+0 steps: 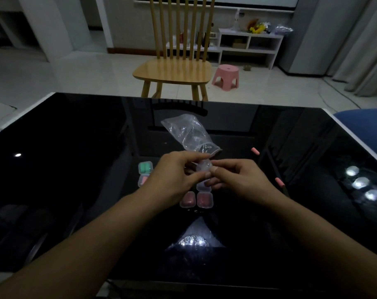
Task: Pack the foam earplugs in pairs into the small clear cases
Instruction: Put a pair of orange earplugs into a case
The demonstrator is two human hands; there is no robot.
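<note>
- On the left part of the black glossy worktop [54, 160], you have a closed clear case with green earplugs [145, 167], and a case with pink earplugs [142, 180] lies just in front of it, partly hidden behind your left wrist.
- Your left hand [176, 175] is raised above the middle of the worktop; its fingers are curled and they pinch a small clear case [203, 166] from the left side.
- Under your hands, near the middle, two closed cases with pink earplugs lie side by side and touch each other: the left pink case [188, 200] and the right pink case [205, 200]. One more clear case [201, 186] lies just behind them, mostly covered by your fingers, so I cannot tell what is inside it.
- Behind your hands, a crumpled clear plastic bag [188, 132] rests on the worktop, with its opening turned toward your hands.
- Your right hand [237, 180] holds the same small clear case from the right side, with thumb and fingers curled on it. I cannot tell if this case is open or if it has something inside.
- To the right of your hands, two loose pink earplugs lie on the worktop, well apart: the far earplug [255, 150] and the near earplug [280, 182].
</note>
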